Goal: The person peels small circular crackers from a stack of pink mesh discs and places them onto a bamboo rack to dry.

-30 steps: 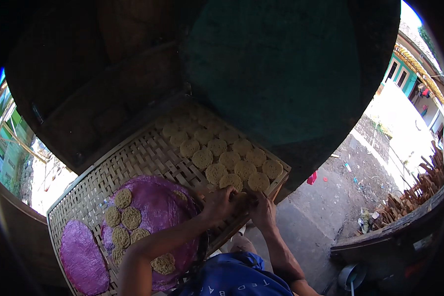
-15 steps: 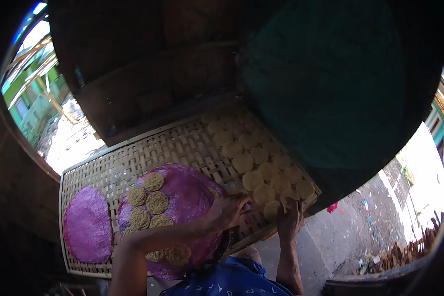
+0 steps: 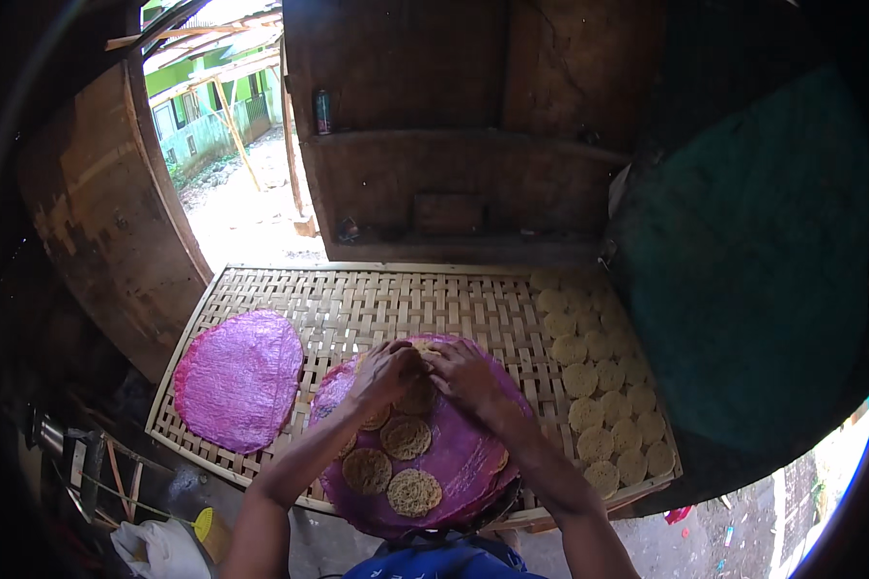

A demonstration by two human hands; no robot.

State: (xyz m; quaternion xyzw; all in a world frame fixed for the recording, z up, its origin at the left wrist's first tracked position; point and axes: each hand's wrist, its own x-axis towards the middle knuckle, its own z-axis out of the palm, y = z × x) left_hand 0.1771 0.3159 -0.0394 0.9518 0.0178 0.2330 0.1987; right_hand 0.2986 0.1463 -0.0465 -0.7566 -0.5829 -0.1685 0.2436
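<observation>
Both hands meet at the far edge of a round purple plastic sheet (image 3: 492, 425), which carries several flat, yellowish-brown dough discs (image 3: 406, 437). My left hand (image 3: 392, 374) has its fingers bent down onto a disc there. Beside it, my right hand (image 3: 462, 372) curls its fingers at the same disc, their tips close to the left hand's. Much of that disc is covered by the hands. The sheet lies on something rounded and dark, over the near part of a woven bamboo rack (image 3: 434, 301).
Rows of pale discs (image 3: 610, 405) cover the rack's right side. A second purple sheet (image 3: 239, 381) lies at its left. A dark green surface (image 3: 753, 280) rises at the right, a wooden wall (image 3: 454, 193) behind. A white sack (image 3: 164, 550) stands at lower left.
My right hand has left the near end of the disc rows and come to the purple sheet. My left hand has moved to the sheet's far edge. The view has turned left.
</observation>
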